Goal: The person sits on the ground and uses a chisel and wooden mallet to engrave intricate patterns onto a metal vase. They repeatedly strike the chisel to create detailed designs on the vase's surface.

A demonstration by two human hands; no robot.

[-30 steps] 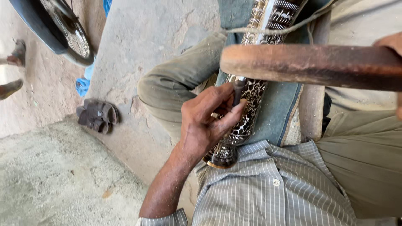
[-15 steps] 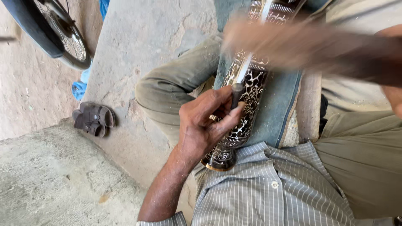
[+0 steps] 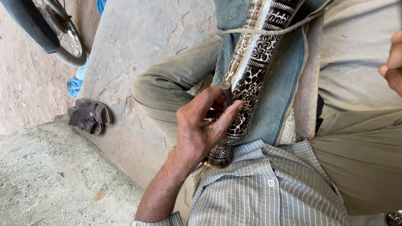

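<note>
The engraved metal vase (image 3: 251,71), long and dark with bright floral cutwork and banded rings, lies slanted across the person's lap in the head view. Its flared brass-coloured foot rests against the striped shirt (image 3: 268,188), and its upper body runs out of the frame at the top. Beneath it a worn blue denim cloth (image 3: 280,104) covers the lap, and a thin cord (image 3: 268,30) crosses the vase near the top.

The left hand (image 3: 201,125) is closed around a short dark chisel (image 3: 226,92), pinching it between thumb and fingers; the tool stands nearly upright beside the vase's lower body, and its working tip is hidden behind the fingers. The fingertips rest against the patterned surface.

The right hand (image 3: 392,62) shows only as a sliver at the right edge, well apart from the vase; I cannot tell whether it is open or closed, or whether it holds anything.

The olive trousers (image 3: 167,88) cover a bent knee that rests on a grey stone slab (image 3: 138,37). A pair of dark sandals (image 3: 89,116) lies at the slab's edge, near a scrap of blue cloth (image 3: 74,86). A spoked wheel (image 3: 54,31) with a black tyre stands on the dirt in the upper left corner.
</note>
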